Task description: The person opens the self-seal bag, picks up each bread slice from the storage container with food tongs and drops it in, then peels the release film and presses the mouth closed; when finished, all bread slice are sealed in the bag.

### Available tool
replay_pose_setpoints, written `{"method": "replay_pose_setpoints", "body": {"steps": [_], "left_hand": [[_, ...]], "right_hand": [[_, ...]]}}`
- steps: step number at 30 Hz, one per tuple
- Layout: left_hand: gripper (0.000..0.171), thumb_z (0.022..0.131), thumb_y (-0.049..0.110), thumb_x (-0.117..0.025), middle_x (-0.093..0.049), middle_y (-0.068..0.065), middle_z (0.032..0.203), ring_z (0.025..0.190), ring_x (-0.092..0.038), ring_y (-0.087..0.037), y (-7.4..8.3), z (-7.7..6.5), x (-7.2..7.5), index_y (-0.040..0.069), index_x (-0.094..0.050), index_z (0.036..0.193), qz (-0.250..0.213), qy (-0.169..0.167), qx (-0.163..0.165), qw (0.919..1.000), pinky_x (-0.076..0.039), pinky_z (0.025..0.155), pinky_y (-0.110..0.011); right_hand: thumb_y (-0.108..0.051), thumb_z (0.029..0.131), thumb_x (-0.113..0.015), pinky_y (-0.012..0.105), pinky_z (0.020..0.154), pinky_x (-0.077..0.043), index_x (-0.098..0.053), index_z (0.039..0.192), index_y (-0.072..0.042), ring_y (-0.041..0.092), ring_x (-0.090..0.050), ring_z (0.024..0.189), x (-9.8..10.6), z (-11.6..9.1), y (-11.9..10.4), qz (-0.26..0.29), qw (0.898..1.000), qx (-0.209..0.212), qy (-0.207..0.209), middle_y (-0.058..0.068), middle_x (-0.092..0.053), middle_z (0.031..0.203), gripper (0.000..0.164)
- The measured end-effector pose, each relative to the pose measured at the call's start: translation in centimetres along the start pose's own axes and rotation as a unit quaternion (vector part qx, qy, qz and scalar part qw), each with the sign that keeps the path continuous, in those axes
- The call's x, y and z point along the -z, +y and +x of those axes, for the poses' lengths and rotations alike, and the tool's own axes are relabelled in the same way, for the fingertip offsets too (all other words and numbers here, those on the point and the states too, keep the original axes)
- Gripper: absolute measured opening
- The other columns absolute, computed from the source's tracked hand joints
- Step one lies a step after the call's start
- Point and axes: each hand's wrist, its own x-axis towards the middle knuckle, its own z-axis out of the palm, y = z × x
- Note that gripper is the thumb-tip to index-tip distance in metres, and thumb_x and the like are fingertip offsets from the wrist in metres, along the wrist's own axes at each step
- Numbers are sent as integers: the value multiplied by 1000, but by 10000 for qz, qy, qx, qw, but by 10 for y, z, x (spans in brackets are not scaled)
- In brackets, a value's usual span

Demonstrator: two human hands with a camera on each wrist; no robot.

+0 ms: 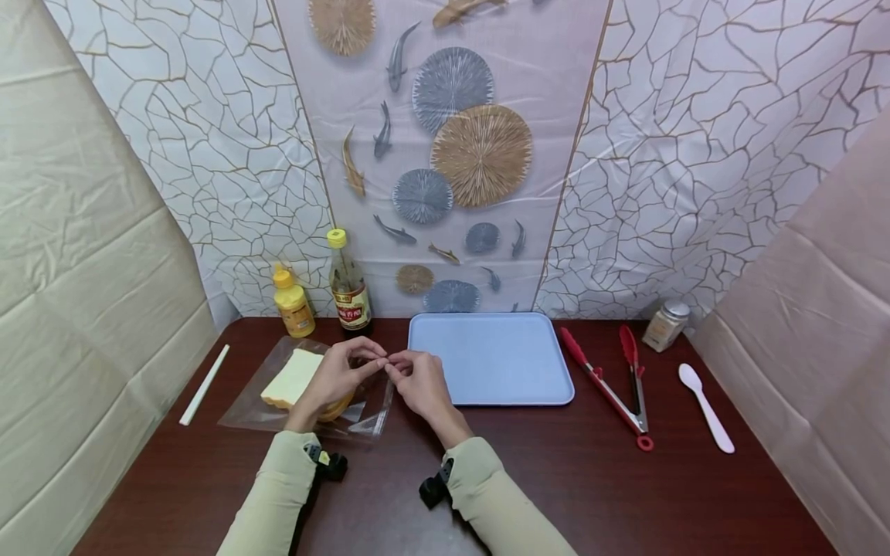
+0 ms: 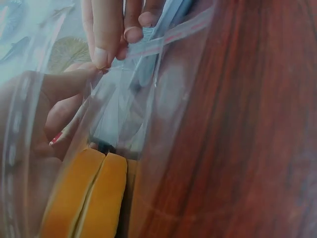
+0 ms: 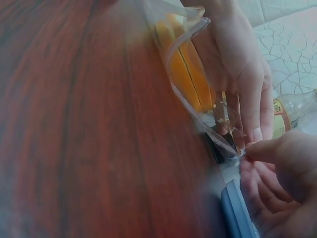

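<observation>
A clear plastic zip bag (image 1: 250, 405) lies on the left half of the table, with slices of bread (image 1: 297, 376) inside. My left hand (image 1: 338, 380) reaches over the bread and pinches the bag's edge near its open right end. The right hand (image 1: 422, 384) meets it there, pinching the same edge between thumb and fingers, and the fingertips of both hands touch or nearly touch. In the left wrist view the brown crusts (image 2: 106, 193) of two slices stand side by side behind the film. Close up, the right wrist view has the bag's zip strip (image 3: 181, 96) running toward the fingertips.
Right of the hands lies a blue tray (image 1: 507, 359). Behind the bag stand a yellow squeeze bottle (image 1: 295, 309) and a dark sauce bottle (image 1: 351, 297). Chopsticks (image 1: 205, 384) lie far left; red tongs (image 1: 612, 394), a spice jar (image 1: 666, 326) and a white spoon (image 1: 705, 408) are right.
</observation>
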Motion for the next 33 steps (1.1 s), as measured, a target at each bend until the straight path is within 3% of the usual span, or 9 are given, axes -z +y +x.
{"method": "replay_pose_setpoints", "body": {"steps": [10, 18, 23, 27, 33], "left_hand": [[11, 101, 21, -79, -81, -4, 100, 95, -76, -22, -1, 0, 0, 15, -74, 110, -52, 19, 27, 10000, -54, 73, -27], [11, 103, 19, -77, -79, -3, 101, 95, -75, -22, -3, 1, 1, 12, -75, 110, 17, 39, -49, 10000, -57, 82, -32], [9, 102, 19, -79, -81, -5, 101, 95, -76, -22, -4, 0, 3, 14, -75, 108, -34, 176, -107, 9998, -57, 78, -29], [15, 102, 22, -79, -82, -6, 104, 99, -77, -24, -6, 0, 3, 12, -75, 112, -182, 146, -88, 9997, -56, 76, -27], [25, 102, 24, -78, -82, -5, 108, 105, -77, -26, -6, 1, 3, 5, -74, 118, -230, -44, -94, 9997, -55, 82, -30]], "right_hand": [[-20, 101, -79, 23, 72, -60, -86, 99, -13, 12, -77, 81, 2, 1, 2, -234, 9996, 119, 114, -1, -83, 90, 10], [-19, 100, -81, 23, 76, -62, -84, 98, -13, 12, -79, 83, 2, 1, 5, 130, 9997, 85, 180, 1, -83, 90, 7], [-16, 100, -79, 24, 75, -62, -82, 96, -14, 11, -78, 81, 5, 1, 4, 343, 9992, -77, 172, 0, -82, 88, 6], [-17, 100, -79, 24, 74, -61, -82, 99, -14, 11, -76, 80, 6, 1, 5, 309, 9995, -60, 98, 0, -82, 91, 4], [-21, 100, -79, 25, 73, -60, -84, 108, -14, 11, -75, 80, 4, 1, 6, 153, 9998, 3, 84, 1, -84, 96, 11]]}}
